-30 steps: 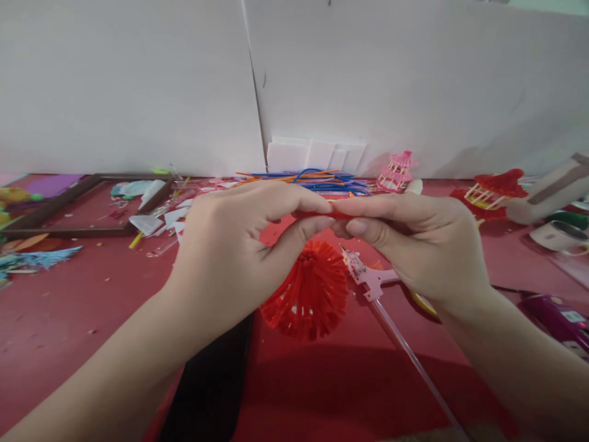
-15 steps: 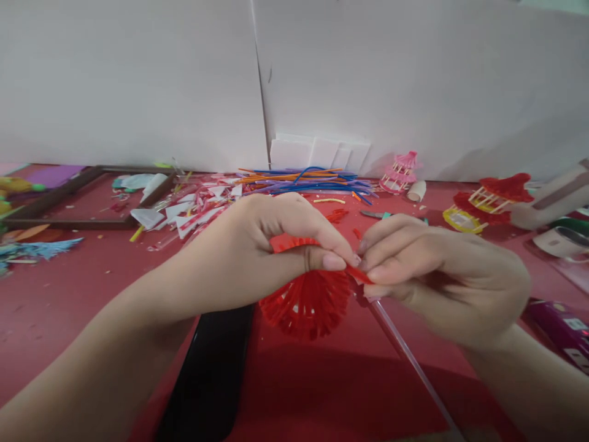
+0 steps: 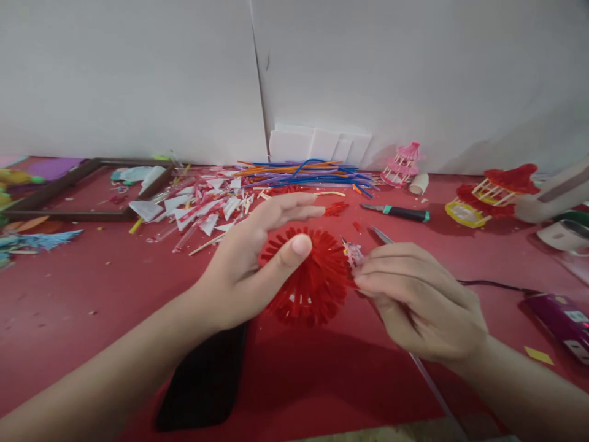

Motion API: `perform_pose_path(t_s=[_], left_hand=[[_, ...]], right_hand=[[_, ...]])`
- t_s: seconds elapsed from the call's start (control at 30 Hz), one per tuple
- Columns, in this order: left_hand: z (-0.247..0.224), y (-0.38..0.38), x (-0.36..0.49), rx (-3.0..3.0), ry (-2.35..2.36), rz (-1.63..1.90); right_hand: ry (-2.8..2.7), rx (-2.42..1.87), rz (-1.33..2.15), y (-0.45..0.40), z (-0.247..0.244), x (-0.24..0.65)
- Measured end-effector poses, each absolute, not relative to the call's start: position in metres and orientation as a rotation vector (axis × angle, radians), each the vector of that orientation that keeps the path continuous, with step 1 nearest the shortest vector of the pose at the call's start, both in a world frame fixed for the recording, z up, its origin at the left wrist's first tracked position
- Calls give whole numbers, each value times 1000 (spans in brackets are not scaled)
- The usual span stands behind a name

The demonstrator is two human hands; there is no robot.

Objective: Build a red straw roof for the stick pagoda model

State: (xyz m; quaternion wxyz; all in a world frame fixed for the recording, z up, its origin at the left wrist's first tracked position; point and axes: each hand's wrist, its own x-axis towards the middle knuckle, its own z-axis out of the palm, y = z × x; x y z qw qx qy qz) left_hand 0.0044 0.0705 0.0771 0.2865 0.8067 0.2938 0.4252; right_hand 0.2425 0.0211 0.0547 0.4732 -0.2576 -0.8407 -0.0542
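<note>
One round red fringed piece [image 3: 324, 279] sits mid-bench [image 3: 294, 387], its narrow strips fanning outward, with no clear long axis. Over its left side, the left hand [image 3: 239, 270] has fingers parted from the thumb. Beside it, the right hand's [image 3: 426, 301] fingers pinch one small red strip [image 3: 351, 284], mostly hidden, its tip pointing left.

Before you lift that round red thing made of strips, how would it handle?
The red strip ball looks light, since gaps show between its thin strips. Those outward-pointing strips might bend if squeezed, and its rounded outline suggests it could roll.
</note>
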Motion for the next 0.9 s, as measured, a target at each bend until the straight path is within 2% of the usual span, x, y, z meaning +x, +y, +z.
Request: perform_pose_path(t_s=[0.17, 0.47, 0.9], left_hand=[[58, 55, -2, 2340, 928, 1056], [54, 53, -1, 2345, 962, 1008], [54, 55, 2, 2314, 929, 1019]], right_hand=[[-2053, -677, -173, 18, 54, 236], [-2106, -760, -72, 24, 59, 230], [-2201, -739, -407, 19, 64, 224]])
